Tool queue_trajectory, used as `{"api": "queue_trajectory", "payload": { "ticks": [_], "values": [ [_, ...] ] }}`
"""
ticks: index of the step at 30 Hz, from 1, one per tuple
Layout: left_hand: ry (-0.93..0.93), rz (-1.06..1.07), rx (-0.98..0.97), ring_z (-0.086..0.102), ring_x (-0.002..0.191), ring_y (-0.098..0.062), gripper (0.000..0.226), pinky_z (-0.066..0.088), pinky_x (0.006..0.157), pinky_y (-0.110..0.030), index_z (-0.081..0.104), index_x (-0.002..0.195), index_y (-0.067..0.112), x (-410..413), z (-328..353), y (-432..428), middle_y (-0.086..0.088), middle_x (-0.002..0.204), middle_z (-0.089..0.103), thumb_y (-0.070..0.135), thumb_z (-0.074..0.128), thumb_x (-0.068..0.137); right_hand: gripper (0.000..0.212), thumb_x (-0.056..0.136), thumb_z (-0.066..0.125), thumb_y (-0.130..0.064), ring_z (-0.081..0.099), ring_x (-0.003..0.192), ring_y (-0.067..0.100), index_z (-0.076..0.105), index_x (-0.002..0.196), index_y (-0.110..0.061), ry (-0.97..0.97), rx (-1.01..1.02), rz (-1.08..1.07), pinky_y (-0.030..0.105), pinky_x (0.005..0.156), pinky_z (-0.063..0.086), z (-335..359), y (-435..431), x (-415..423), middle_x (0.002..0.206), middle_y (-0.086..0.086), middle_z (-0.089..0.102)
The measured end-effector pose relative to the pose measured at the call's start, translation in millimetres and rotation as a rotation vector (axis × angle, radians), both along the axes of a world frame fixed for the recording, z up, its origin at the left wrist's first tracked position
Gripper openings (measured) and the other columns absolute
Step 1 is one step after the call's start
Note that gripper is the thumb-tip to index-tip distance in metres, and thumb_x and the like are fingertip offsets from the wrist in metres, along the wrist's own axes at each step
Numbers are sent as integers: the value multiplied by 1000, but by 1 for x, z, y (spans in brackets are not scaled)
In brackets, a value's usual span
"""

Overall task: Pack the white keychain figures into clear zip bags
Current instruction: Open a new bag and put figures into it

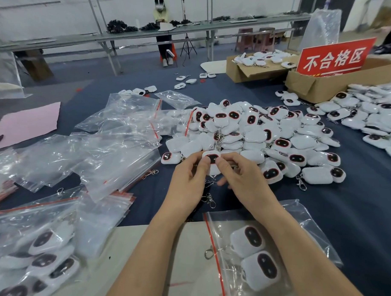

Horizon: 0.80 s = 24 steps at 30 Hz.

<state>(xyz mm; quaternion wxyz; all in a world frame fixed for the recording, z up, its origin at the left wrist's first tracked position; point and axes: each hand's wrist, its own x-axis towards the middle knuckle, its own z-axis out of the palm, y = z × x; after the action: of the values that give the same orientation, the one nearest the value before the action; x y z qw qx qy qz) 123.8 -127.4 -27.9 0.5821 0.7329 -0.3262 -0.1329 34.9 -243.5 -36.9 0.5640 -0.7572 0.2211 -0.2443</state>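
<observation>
The work surface is a table under a dark blue cloth [358, 197], with a beige board [149, 249] at its near edge.

The left hand [189, 177] and right hand [240, 175] together pinch 1 white keychain figure [211, 159] just in front of the loose pile of figures [256, 134]. Both thumbs lie on its dark face and the fingers curl behind it.

A clear zip bag [224, 226] holding 2 figures lies on the board, under the right forearm. Empty zip bags [114, 146] are spread to the left, and filled bags [38, 253] lie at the lower left.

A cardboard box [321, 86] with a red sign [335, 57] stands at the far right, near a second box [249, 71] of figures. A pink sheet [27, 125] lies at the far left.

Across the room, a seated person [162, 14] works at a long bench [142, 34], beside a tripod [187, 44].
</observation>
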Motion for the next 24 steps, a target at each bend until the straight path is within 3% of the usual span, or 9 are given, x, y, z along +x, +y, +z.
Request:
{"api": "queue_trajectory", "payload": {
  "ticks": [2, 8, 14, 19, 24],
  "values": [
    [3, -1, -3, 56, 72, -11, 21, 48, 65, -30, 67, 103, 38, 0, 0, 0, -5, 93, 71, 30, 49, 107, 17, 99, 57, -39, 70, 73, 5, 65, 111, -30, -5, 1, 5, 22, 70, 47, 0, 0, 0, 90, -10, 71],
    [11, -9, -3, 56, 78, -16, 22, 50, 79, -42, 68, 105, 36, 0, 1, -1, -9, 100, 71, 26, 49, 107, 13, 99, 58, -38, 69, 71, 4, 65, 107, -31, -19, 8, 9, 18, 67, 46, 0, -1, 0, 84, -9, 71],
    [12, -22, -28, 53, 73, -11, 24, 50, 71, -37, 69, 104, 38, 1, 0, -1, -3, 91, 69, 24, 49, 107, 12, 99, 58, -39, 68, 69, 4, 64, 106, -33, -35, 10, 15, 21, 68, 46, -1, -1, 1, 83, -8, 71],
    [29, -36, -47, 55, 76, -12, 26, 51, 81, -48, 69, 105, 39, 2, -2, 0, -2, 95, 71, 22, 49, 107, 8, 98, 59, -38, 68, 67, 5, 65, 101, -33, -51, 32, 21, 21, 67, 47, -2, -3, 1, 80, -7, 71],
    [29, -48, -85, 54, 75, -11, 25, 48, 70, -34, 72, 107, 35, 3, -4, 0, 3, 88, 72, 21, 51, 106, 6, 96, 62, -38, 69, 66, 7, 65, 93, -34, -64, 55, 11, 24, 66, 48, -1, -4, 3, 78, -6, 70]
  ]
}}
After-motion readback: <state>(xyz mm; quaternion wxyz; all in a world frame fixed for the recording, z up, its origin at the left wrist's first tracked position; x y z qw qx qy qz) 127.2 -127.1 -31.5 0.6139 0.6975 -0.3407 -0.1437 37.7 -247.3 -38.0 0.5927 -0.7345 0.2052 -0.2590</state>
